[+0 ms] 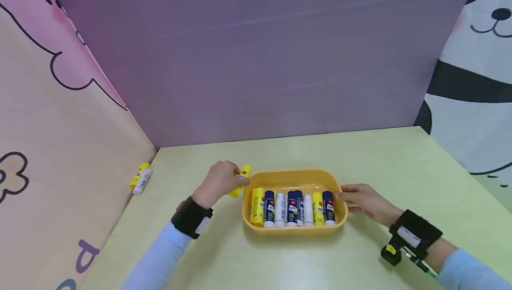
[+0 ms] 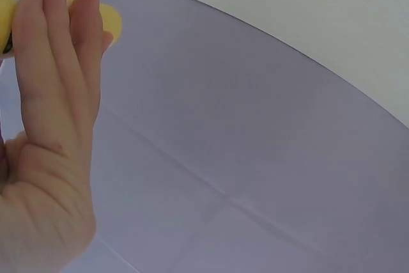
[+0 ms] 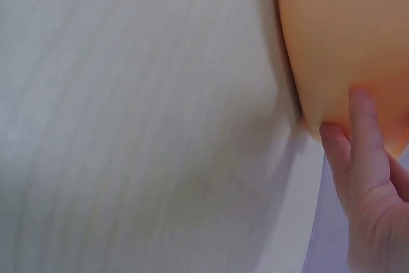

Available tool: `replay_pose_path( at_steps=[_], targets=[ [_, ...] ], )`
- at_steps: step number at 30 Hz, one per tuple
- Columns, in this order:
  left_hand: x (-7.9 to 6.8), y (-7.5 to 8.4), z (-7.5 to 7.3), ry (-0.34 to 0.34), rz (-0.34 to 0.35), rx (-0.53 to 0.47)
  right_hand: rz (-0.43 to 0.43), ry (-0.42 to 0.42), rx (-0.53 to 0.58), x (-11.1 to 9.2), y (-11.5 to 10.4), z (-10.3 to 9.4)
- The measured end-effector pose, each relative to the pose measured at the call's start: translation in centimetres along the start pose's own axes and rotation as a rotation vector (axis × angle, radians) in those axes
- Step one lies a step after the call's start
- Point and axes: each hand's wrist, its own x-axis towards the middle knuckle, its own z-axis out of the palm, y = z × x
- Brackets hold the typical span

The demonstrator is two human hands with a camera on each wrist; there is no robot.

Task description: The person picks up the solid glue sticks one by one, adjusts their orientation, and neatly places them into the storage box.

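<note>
In the head view, my left hand [image 1: 218, 182] pinches a yellow glue stick [image 1: 245, 171] just beyond the left end of a yellow plastic basket [image 1: 296, 231]. The stick is tilted, and the left wrist view shows its yellow ends [image 2: 111, 22] on either side of the fingers. My right hand [image 1: 370, 203] holds the basket's right end, a digit over the rim and other fingers along the outer wall. The right wrist view has those fingers [image 3: 365, 135] against the orange-looking wall [image 3: 345, 36]. Inside the basket stands a row of yellow, navy and white glue sticks [image 1: 280, 210].
Two more glue sticks, one yellow [image 1: 140, 174] and one white [image 1: 142, 181], lie at the table's left edge by the printed side wall [image 1: 72, 138]. A purple panel [image 1: 280, 58] rises behind the pale table [image 1: 380, 156], and a panda-print panel [image 1: 476, 121] stands at right.
</note>
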Motion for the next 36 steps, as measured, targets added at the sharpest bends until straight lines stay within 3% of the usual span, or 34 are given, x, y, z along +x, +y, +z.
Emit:
replay_pose_path(
  at_steps=[11, 20, 27, 33, 36],
  targets=[
    [-0.2, 3.1, 2.3, -0.093, -0.032, -0.044, 0.009, -0.011, 0.011, 0.2, 0.2, -0.2],
    [-0.3, 6.7, 3.9, -0.114, 0.075, 0.052, 0.012, -0.006, 0.014, 0.2, 0.3, -0.2],
    [-0.4, 9.5, 4.7, -0.119, 0.103, 0.175, 0.022, -0.010, 0.028, 0.2, 0.4, -0.1],
    [-0.4, 11.2, 5.7, -0.114, 0.197, 0.236, 0.026, -0.005, 0.022, 0.1, 0.4, -0.1],
    [-0.3, 11.8, 6.1, -0.120, 0.208, 0.255, 0.028, -0.004, 0.023, 0.1, 0.3, -0.1]
  ],
)
